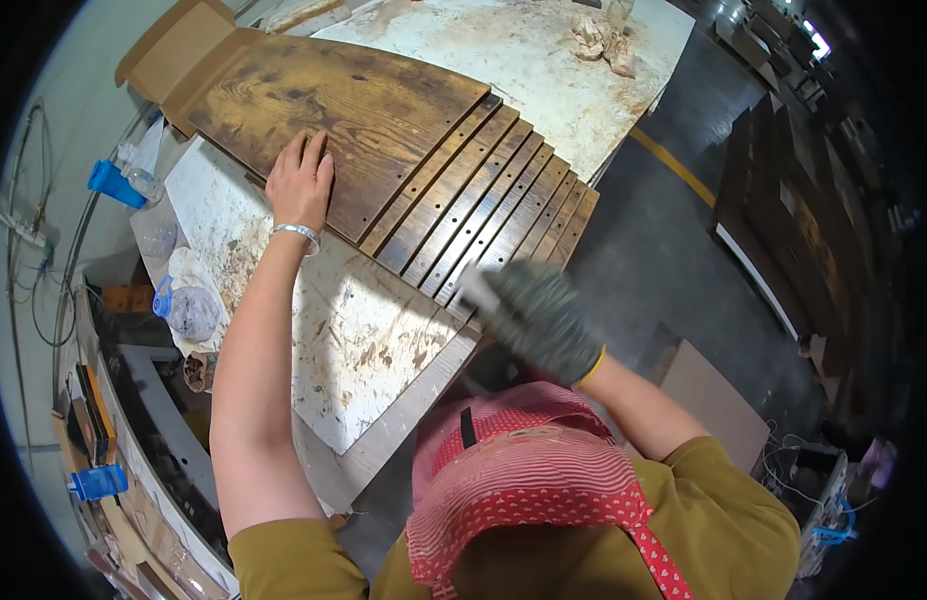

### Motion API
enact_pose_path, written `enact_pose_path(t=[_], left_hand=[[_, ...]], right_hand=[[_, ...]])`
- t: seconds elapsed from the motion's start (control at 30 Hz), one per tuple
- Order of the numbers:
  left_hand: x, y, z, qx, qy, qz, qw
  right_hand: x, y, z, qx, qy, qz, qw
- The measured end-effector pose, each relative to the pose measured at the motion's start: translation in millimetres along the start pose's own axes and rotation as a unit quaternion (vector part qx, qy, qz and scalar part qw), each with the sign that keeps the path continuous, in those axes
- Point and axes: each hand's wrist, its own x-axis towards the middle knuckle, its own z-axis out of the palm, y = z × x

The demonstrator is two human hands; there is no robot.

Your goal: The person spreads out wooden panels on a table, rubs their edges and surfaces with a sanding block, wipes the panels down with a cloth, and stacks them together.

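A fanned stack of brown wood-grain boards (383, 90) lies on the work table, each lower board's drilled end sticking out past the one above. My bare left hand (300, 185), with a bracelet at the wrist, rests flat on the top board near its left edge, fingers stretched out. My right hand (538, 310) wears a grey-green knitted glove and is blurred by motion. It is at the near corner of the stepped board ends, its fingers closed around a small pale piece (475, 287). The kind of that piece is smeared and cannot be made out.
An open cardboard box (183, 55) stands at the stack's far end. The white table surface (333, 350) is stained. Left are a blue cup (116, 184) and a plastic jug (191, 312). Crumpled cloths (605, 45) lie at the back. Dark panels (783, 200) stand on the right.
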Motion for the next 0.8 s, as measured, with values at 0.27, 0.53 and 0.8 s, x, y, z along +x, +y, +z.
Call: enact_pose_path(t=[0.27, 0.53, 0.8], left_hand=[[8.7, 6.4, 5.0, -0.015, 0.002, 0.016, 1.000], [9.8, 8.1, 5.5, -0.010, -0.005, 0.008, 1.000], [7.4, 5.8, 1.7, -0.009, -0.006, 0.009, 1.000]], right_hand=[[-36.6, -47.9, 31.1, 0.105, -0.133, 0.003, 0.985], [-65.6, -31.9, 34.1, 0.007, -0.186, 0.061, 0.981], [-61.7, 74.6, -0.1, -0.025, 0.074, 0.292, 0.953]])
